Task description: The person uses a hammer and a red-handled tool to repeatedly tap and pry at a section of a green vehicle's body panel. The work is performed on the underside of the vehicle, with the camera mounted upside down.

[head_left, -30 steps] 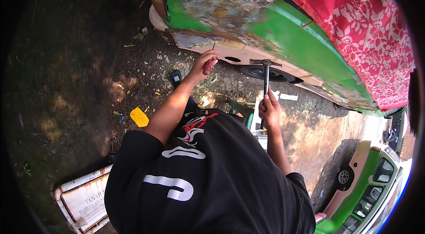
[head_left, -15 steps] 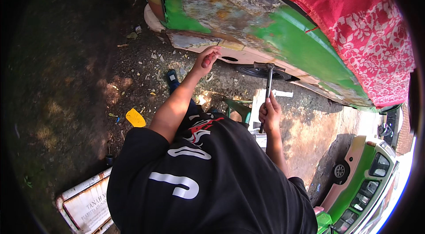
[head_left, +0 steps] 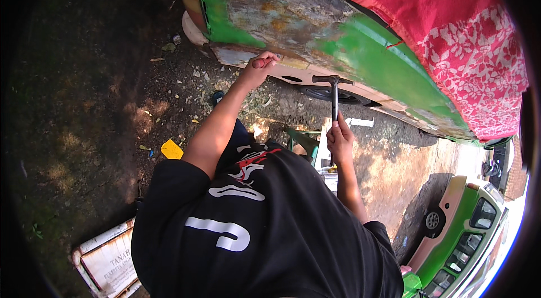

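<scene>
My left hand [head_left: 255, 75] is closed around a tool with a red handle [head_left: 259, 63]; its working end is hidden, so I cannot tell its kind. It is beside the lower edge of a vehicle's body panel [head_left: 265, 22], which shows green paint and bare, rust-stained metal. In my right hand [head_left: 340, 141] is a hammer [head_left: 335, 98], gripped by its dark shaft, head up and away from me. The hammer's head overlaps the panel's pink lower strip [head_left: 304, 72] in the picture; I cannot tell whether they touch.
A red, flower-patterned cloth [head_left: 434, 22] drapes over the vehicle, and its wheel [head_left: 332, 94] shows under the strip. A green stool [head_left: 304, 143] stands near my legs. Yellow scrap [head_left: 171, 150] and a white sign board [head_left: 107, 258] lie to the left. Another green-and-pink van [head_left: 456, 236] stands right.
Both hands have moved slightly forward and left, carrying the tools. The hammer has turned more upright in the picture, and the red handle now points more sideways.
</scene>
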The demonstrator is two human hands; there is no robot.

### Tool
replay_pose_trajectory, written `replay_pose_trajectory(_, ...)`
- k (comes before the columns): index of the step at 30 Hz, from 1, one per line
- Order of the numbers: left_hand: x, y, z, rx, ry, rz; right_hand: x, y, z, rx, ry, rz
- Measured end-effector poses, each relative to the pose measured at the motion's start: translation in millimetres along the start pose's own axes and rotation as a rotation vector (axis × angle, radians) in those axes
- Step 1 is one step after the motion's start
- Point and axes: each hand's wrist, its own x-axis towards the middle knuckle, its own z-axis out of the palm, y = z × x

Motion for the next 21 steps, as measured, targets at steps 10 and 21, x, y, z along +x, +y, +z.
replay_pose_trajectory(10,34,14,-3,0.246,-0.087,0.032,23,-77,75,-0.588,-0.152,-0.595)
replay_pose_trajectory(21,28,57,3,0.42,-0.092,-0.026,29,-87,77,-0.733,-0.175,-0.706)
